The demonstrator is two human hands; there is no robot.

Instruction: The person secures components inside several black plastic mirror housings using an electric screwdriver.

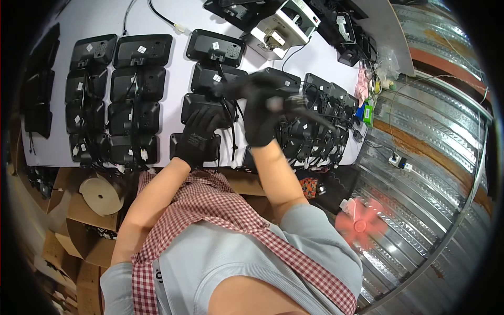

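My left hand (198,134), in a black glove, lies with its fingers stretched out over black rectangular panel housings in the middle column. Under its fingertips is one housing (190,107), and another housing (176,143) is partly covered by the palm. My right hand (261,116), also gloved in black, is raised above the table and closed around a dark elongated tool (299,107). Motion blurs the tool, so its exact kind cannot be made out. Black cables (232,139) hang down between my hands from the middle housings.
Columns of similar black housings (137,84) with cables cover the white table (178,13) on both sides. A light metal box device (281,31) stands at the back. To the right are a green-and-blue box (367,114) and a red fan (360,226); cardboard boxes (65,244) sit lower left.
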